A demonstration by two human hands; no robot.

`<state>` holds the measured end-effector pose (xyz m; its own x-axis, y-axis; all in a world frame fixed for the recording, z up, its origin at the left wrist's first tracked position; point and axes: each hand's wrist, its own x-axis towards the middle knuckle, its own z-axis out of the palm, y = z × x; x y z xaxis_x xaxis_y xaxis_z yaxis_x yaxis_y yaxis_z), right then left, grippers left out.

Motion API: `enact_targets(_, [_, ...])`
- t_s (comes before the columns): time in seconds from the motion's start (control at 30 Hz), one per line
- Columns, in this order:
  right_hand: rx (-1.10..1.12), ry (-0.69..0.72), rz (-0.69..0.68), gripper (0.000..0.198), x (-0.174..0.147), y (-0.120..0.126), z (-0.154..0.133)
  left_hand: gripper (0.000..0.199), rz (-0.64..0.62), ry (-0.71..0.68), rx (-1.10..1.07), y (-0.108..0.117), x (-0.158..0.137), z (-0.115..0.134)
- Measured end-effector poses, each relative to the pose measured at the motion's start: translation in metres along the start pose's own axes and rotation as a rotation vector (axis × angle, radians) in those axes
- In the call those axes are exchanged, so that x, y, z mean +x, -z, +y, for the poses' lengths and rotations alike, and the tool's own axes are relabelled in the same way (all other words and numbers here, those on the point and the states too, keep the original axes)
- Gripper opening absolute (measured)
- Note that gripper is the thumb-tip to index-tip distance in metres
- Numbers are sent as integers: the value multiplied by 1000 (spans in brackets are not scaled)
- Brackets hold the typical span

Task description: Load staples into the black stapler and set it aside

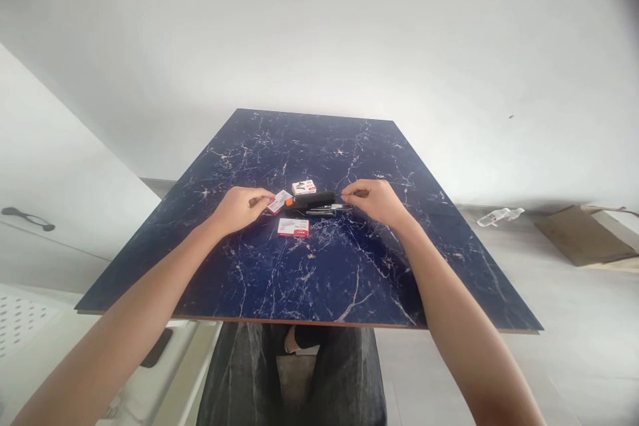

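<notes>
Can count one left hand (237, 210) and one right hand (378, 202), two in all; two bare forearms (144, 303) (449, 293); three small red-and-white boxes (293, 227) (279, 202) (304, 187); one black-and-orange stapler (314, 200); one blue marbled tabletop (309, 279); two trouser legs (237, 373) (344, 373); one clear bottle (496, 216); one brown cardboard box (582, 236); and one dark handle (22, 217)

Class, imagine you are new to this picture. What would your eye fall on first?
The dark blue, white-veined tabletop dominates the middle, against a pale wall. Near its centre, a black stapler with an orange end sits among three small red-and-white boxes, between the left hand and the right hand.
</notes>
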<state>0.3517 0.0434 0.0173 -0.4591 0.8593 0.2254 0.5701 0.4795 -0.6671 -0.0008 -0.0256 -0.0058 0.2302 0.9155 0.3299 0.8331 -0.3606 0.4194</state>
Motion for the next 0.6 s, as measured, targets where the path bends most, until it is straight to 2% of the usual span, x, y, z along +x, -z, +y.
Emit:
enact_targets(0.23, [138,-66,-15,14,0,4,-1,31,-12,8,12,-1,0,-1])
enact_targets(0.4, [103,-123,-82,20,-3,6,-8,31,-18,2,-13,-2,0,-1])
enact_targets(0.6, [-4,2,-166,18,-2,0,-8,32,-19,-13,4,-3,0,-3])
